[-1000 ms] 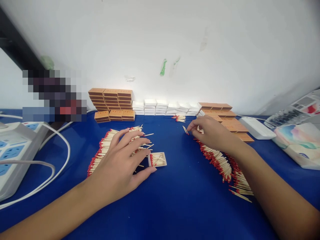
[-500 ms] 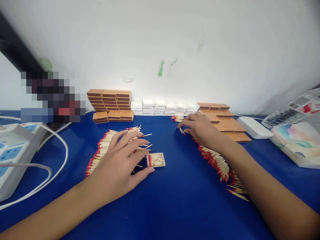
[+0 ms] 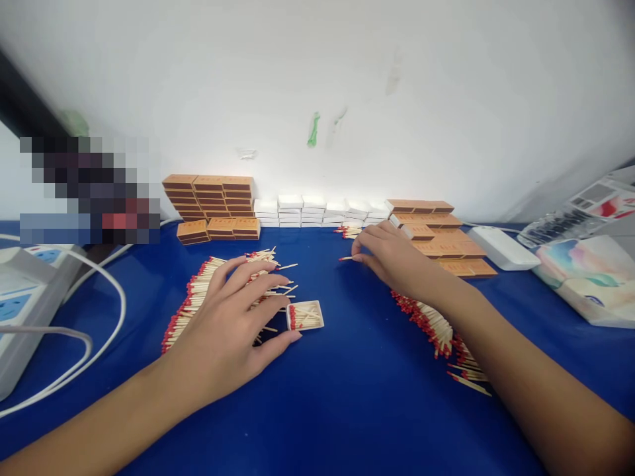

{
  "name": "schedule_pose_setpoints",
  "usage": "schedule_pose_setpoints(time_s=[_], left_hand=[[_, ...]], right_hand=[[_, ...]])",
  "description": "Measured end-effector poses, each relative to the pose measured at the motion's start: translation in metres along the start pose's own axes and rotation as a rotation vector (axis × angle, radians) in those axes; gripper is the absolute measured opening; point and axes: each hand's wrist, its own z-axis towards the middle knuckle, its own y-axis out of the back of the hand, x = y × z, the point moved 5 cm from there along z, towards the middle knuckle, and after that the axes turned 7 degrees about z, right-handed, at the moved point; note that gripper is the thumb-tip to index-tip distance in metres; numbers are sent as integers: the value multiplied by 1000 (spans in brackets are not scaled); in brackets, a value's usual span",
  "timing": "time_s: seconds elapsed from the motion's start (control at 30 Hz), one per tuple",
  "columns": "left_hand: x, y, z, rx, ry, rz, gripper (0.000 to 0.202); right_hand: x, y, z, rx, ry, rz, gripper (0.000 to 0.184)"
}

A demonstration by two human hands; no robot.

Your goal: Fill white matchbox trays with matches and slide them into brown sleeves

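My right hand pinches a matchstick between thumb and fingers, its red head pointing left. It is at the far side of the table, in front of a small heap of matches. My left hand lies with fingers spread over a large pile of matches, hiding part of it. Its thumb and index finger are at the left end of a small white matchbox tray, perhaps touching it. Several red-headed matches lie inside the tray, some of them crosswise.
Brown matchboxes are stacked at the back left, white trays at the back middle, more brown boxes on the right. Another match pile lies under my right forearm. A power strip with white cables stands left, a tissue pack right.
The matches in my right fingers have shifted: two pointed down toward the right, and now one visible match points left. My left hand stays by the tray. The whole view has moved slightly.
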Motion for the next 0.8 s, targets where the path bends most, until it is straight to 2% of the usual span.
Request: schedule_pose_setpoints(time_s=[0.17, 0.27, 0.37, 0.57, 0.8], left_hand=[[2, 0, -1, -3, 33, 8, 19], [2, 0, -1, -4, 50, 22, 20], [2, 0, -1, -2, 59, 30, 19], [2, 0, -1, -3, 57, 19, 18], [1, 0, -1, -5, 52, 29, 21]], right_hand=[[60, 7, -4, -80, 123, 126, 15], [92, 1, -6, -19, 153, 153, 14], [111, -7, -7, 20, 159, 96, 14], [125, -12, -8, 7, 204, 79, 15], [115, -9, -8, 20, 168, 226, 9]])
